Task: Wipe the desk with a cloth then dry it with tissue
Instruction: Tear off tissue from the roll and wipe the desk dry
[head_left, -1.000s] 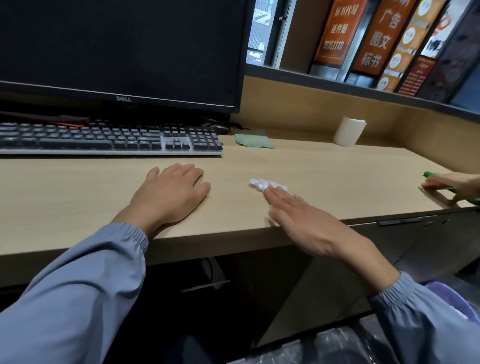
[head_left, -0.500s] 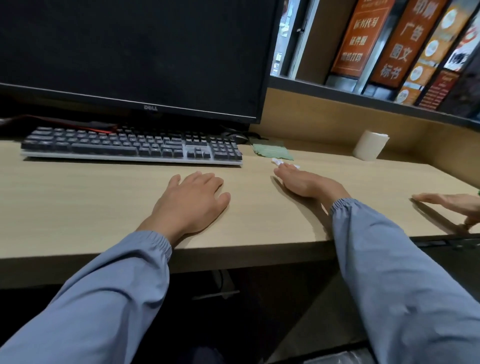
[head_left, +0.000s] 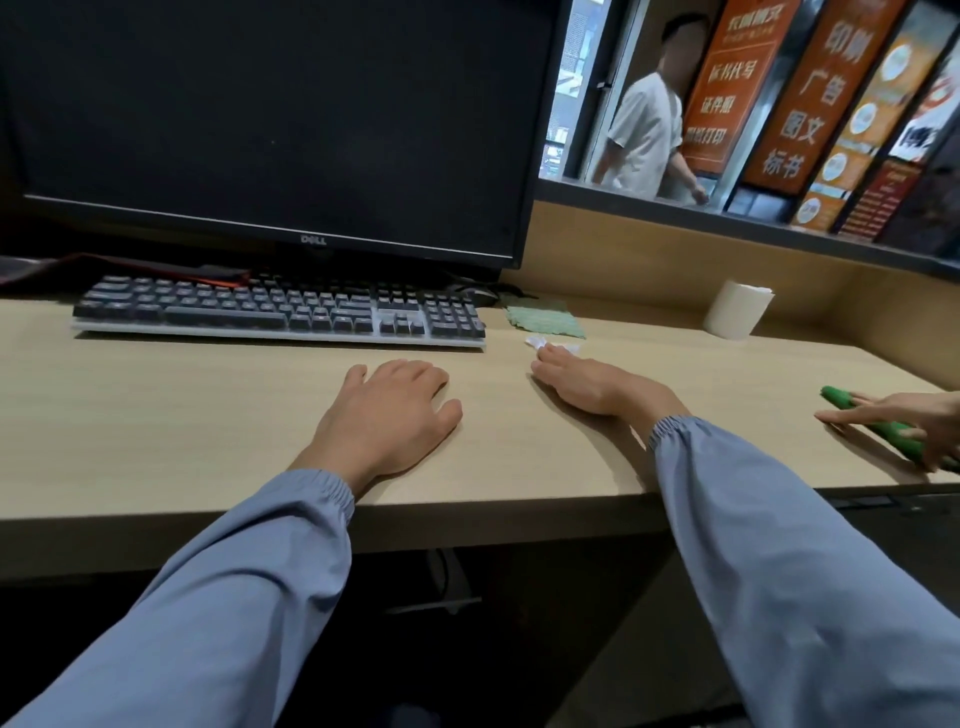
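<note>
1. Two hands: left hand flat, empty; right hand flat, fingertips pressing one tissue.
2. One cloth just beyond the tissue.
3. Right hand barely moved since half a second ago.

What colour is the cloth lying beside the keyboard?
Pale green, with a wrinkled texture; the cloth shows only in the head view.

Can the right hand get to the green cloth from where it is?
Probably yes. The right hand presses tissue flat on the desk, just short of the green cloth, with nothing between them.
</note>
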